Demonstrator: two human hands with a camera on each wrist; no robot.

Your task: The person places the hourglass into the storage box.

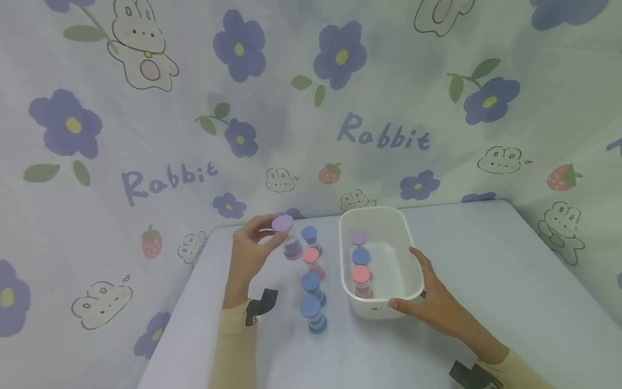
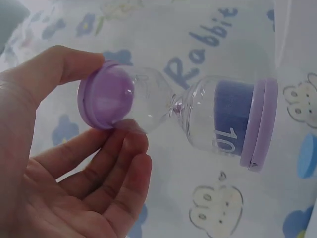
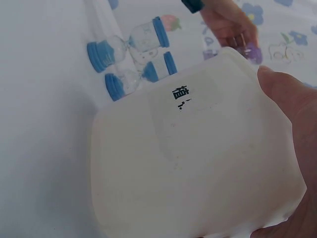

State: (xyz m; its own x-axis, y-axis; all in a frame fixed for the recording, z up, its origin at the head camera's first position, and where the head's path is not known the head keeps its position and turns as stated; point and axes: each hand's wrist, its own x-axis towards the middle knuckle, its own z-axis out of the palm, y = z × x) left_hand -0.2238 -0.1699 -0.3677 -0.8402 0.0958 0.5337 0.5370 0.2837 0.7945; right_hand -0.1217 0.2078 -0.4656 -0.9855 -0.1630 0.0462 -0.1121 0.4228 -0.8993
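My left hand [image 1: 251, 249] pinches an hourglass with purple caps [image 2: 262, 124] by its upper cap, thumb on one side and fingertips on the other. Dark purple sand and a printed 10 show in its lower bulb. In the head view it is held at the far end of a row of hourglasses. My right hand [image 1: 439, 308] grips the near right corner of a white plastic bin [image 1: 346, 286], thumb on the near rim. Inside the bin, along its left wall, stand a purple hourglass [image 1: 358, 237], a blue one [image 1: 360, 256] and a pink one [image 1: 362, 274].
Left of the bin, a row on the white table [image 1: 466, 259] holds a far blue hourglass [image 1: 309, 234], a pink hourglass [image 1: 311, 256] and two near blue hourglasses [image 1: 311, 283]. A cloth backdrop [image 1: 286, 108] with rabbits and flowers hangs behind the table.
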